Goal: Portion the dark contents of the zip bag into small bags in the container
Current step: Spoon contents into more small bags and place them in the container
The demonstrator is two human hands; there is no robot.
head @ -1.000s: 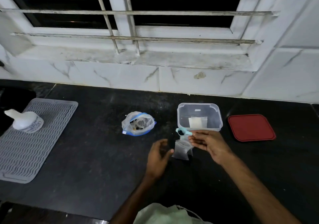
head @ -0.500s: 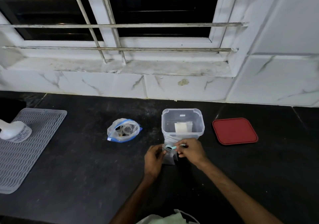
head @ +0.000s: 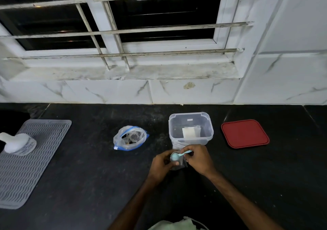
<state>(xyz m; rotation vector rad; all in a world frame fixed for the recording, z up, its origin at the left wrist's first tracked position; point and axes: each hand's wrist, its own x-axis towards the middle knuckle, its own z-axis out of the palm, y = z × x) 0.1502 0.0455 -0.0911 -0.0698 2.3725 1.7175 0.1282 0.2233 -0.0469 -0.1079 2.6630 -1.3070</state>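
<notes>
Grey ribbed mat (head: 26,159) lies at the tabletop's (head: 88,176) left edge. Zip bag (head: 130,138), dark contents inside, sits mid-tabletop, toward the back edge. Left hand (head: 161,164) grips a small bag (head: 181,166). Right hand (head: 199,159) pinches a teal scoop (head: 174,157) over it, just before the clear container (head: 209,132). Red lid (head: 245,134) lies beside the container, rightward.

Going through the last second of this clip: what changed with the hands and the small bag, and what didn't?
The left hand, open beside the small bag a second ago, moved in and now grips it. The right hand keeps the teal scoop, its bowl now at the bag's mouth. The zip bag, container, red lid and mat stayed put.
</notes>
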